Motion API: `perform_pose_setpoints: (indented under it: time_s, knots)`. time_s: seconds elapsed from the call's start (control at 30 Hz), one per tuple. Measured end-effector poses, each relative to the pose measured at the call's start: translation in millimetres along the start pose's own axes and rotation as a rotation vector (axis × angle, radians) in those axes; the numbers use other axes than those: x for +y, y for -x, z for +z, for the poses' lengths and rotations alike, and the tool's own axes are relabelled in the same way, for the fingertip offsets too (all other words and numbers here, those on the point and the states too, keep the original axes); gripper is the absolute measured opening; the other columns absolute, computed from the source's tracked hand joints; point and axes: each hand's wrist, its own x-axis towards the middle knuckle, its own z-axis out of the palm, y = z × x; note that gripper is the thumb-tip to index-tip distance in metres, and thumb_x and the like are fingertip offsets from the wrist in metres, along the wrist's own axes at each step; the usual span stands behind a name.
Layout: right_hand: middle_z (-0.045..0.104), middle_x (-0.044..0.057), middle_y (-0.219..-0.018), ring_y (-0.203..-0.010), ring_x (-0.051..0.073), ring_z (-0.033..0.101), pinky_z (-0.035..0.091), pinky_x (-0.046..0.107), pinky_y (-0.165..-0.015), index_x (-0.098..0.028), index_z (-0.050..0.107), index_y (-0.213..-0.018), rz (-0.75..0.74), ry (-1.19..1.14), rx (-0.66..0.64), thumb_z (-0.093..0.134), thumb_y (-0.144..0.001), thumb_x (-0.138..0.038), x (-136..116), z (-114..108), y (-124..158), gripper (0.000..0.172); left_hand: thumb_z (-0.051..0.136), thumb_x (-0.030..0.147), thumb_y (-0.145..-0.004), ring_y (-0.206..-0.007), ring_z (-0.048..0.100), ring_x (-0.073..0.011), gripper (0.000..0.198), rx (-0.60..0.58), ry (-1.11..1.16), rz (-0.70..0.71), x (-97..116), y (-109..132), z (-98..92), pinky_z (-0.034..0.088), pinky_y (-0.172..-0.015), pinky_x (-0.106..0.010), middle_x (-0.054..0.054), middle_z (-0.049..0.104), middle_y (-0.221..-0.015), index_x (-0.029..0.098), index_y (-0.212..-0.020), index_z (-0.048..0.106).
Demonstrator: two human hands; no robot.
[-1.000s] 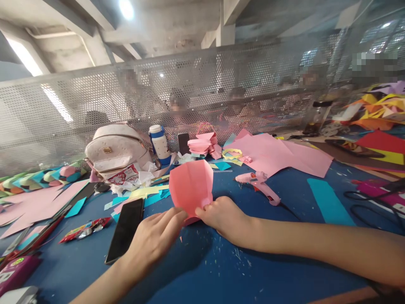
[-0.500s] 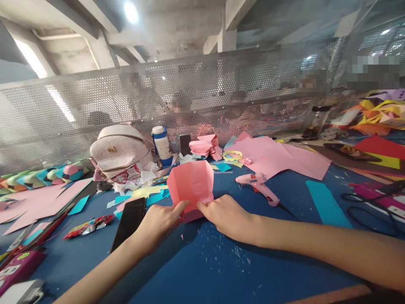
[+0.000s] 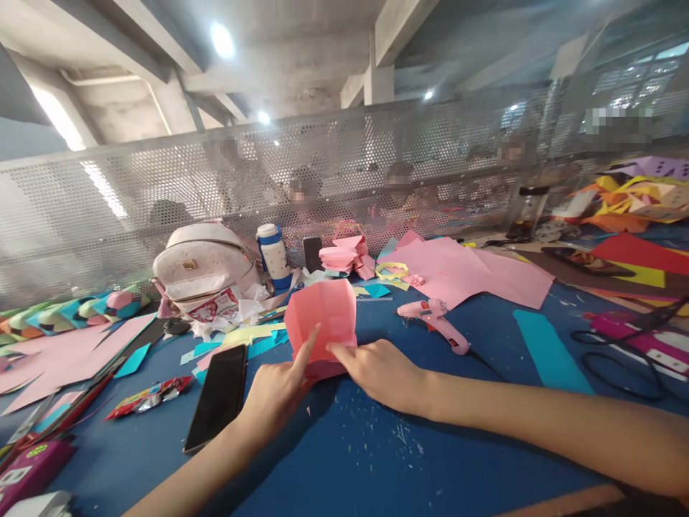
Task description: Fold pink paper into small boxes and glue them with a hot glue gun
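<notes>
A folded pink paper box stands on the blue tabletop, its tall creased back panel tilted up toward me. At its near left corner, my left hand grips the lower edge; its index finger stretches up along the inside face and the other fingers curl below, partly hidden. From the right, my right hand pinches the near edge, its index finger pointing inward over the paper. The right thumb is largely hidden. A black phone lies just left of my left hand.
A pink glue gun with a black cord lies to the right, near a blue paper strip. Behind are a backpack, a bottle and pink paper sheets. A red wrapper and scissors lie left.
My left index finger has straightened and slid up the inside of the paper. The paper box has shifted slightly left and down in view. My right hand keeps its hold.
</notes>
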Motion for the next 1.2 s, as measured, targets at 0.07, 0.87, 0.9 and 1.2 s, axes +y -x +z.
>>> perform_pose_setpoints:
  time_s: [0.07,0.87,0.9,1.2]
  knots:
    - [0.071,0.003,-0.084,-0.069,0.016,0.068,0.031,0.029,-0.052,-0.013,0.048,-0.124,-0.042,-0.012,0.157,0.048,-0.085,-0.002,4,0,5,0.04,0.053,0.012,-0.088,-0.052,0.069,-0.0173,0.072,0.014,-0.026,0.003,2,-1,-0.1,0.044,-0.047,-0.019,0.002,0.07,-0.062,0.016,-0.152,0.022]
    - [0.056,-0.006,-0.05,-0.044,0.011,0.051,0.024,0.026,-0.049,-0.017,0.065,-0.108,-0.102,-0.301,0.273,0.048,-0.092,-0.066,40,33,32,0.054,0.038,0.019,-0.1,-0.068,0.069,-0.0173,0.046,0.128,0.196,0.215,-13,13,15.9,0.052,-0.056,-0.023,-0.002,0.071,-0.085,0.021,-0.146,0.03]
    - [0.061,-0.003,-0.054,-0.047,0.012,0.054,0.024,0.027,-0.05,-0.018,0.065,-0.11,-0.114,-0.263,0.248,0.047,-0.093,-0.064,41,35,31,0.052,0.039,0.02,-0.1,-0.07,0.07,-0.0175,0.047,0.122,0.213,0.198,-13,13,15.8,0.053,-0.057,-0.023,-0.003,0.072,-0.088,0.022,-0.146,0.029]
    - [0.072,0.0,-0.078,-0.064,0.013,0.063,0.027,0.03,-0.055,-0.021,0.068,-0.101,-0.185,-0.137,0.224,0.041,-0.103,-0.037,33,36,29,0.032,0.041,0.022,-0.101,-0.057,0.066,-0.0162,0.053,0.173,0.239,0.237,-8,18,15.4,0.051,-0.053,-0.024,0.001,0.072,-0.078,0.02,-0.15,0.022]
